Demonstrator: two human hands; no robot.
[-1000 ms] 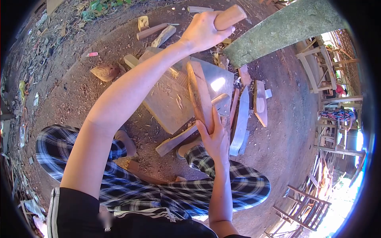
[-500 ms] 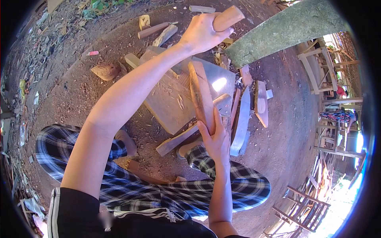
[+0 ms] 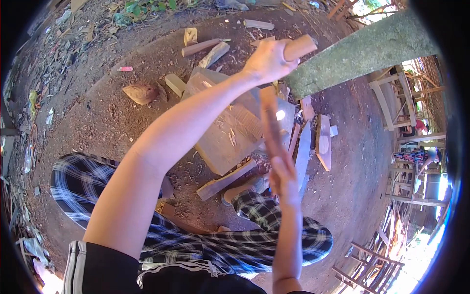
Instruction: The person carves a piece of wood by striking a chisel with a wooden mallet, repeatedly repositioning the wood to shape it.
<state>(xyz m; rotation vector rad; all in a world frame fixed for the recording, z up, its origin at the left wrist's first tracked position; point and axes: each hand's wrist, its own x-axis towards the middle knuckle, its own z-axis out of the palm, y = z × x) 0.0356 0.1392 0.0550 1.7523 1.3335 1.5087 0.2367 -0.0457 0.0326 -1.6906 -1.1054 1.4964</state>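
Observation:
My left hand (image 3: 269, 61) is closed round a thick, blunt-ended wooden handle (image 3: 300, 47). Whatever extends from the handle's other side is hidden behind the hand and forearm. In my right hand (image 3: 283, 179) is a long, narrow piece of wood (image 3: 270, 117), held near its lower end and blurred by motion. It slants upward, its top just below my left hand. Behind both hands lies a broad wooden block (image 3: 215, 142) with wood chips and a ribbed patch on top. A grey, shiny surface (image 3: 289, 109) with a bright glint shows beside the raised wood.
A wood offcut (image 3: 226, 180) lies near my foot. To the right are a long pale strip (image 3: 303, 152) and a flat wooden piece (image 3: 323, 142). A husk-like brown piece (image 3: 141, 93) rests at left. A mossy slab (image 3: 362, 54) juts in at upper right. People are in the background.
The view has shifted, so most things sit further right and lower. My right hand has turned the piece of wood more upright and edge-on. Both hands keep their holds.

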